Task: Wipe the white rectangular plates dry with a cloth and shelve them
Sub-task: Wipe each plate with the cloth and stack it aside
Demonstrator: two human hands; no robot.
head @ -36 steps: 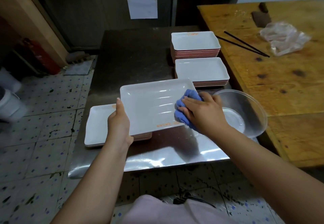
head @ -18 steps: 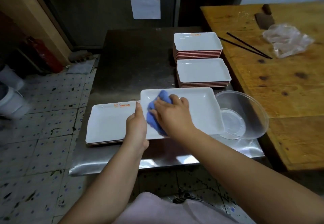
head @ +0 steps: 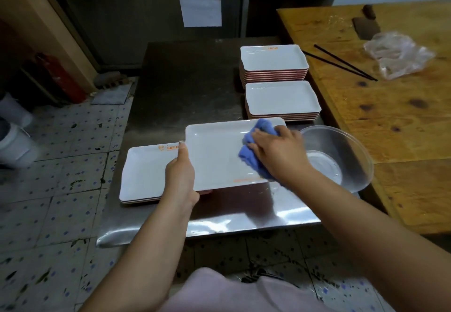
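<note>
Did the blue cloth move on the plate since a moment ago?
Yes. The blue cloth in the right hand slid from the held plate's left part toward its right end, nearer the clear bowl.

A white rectangular plate (head: 214, 155) is held level above the worktop's near edge, a crumpled blue cloth (head: 253, 150) pressed on its right half. Three plate stacks: near-left (head: 144, 175), right-edge (head: 281, 98), far-right (head: 273, 60).

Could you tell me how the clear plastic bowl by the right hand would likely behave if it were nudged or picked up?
The clear plastic bowl looks thin-walled, so it is probably light and would slide easily on the steel table. It sits near the table's right edge, so a push might send it off. Its walls may flex when gripped.
</note>
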